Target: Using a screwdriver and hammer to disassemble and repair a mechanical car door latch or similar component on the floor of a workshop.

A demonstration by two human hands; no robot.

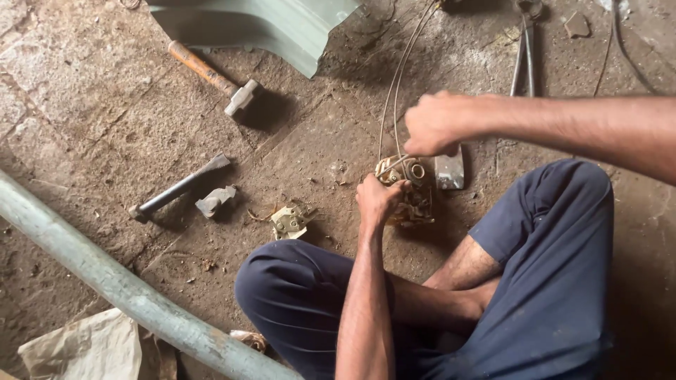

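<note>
Dirty metal assembly (412, 193) sits on the stone floor (105, 119) just ahead of the crossed legs, left hand (378, 199) clamped on its 9 o'clock side, right hand (434, 124) fisted at its 12 o'clock around a thin cable (398, 77) running up from the part, with a small grey metal block (449, 171) touching its 2 o'clock edge. Outward at 9 o'clock: bent metal scrap (289, 222), chisel (179, 187) with a torn metal scrap (215, 200) beside it; hammer (215, 78) at 10 o'clock below a green sheet-metal panel (260, 27). Grey pipe (127, 292) crosses at 8 o'clock.
</note>
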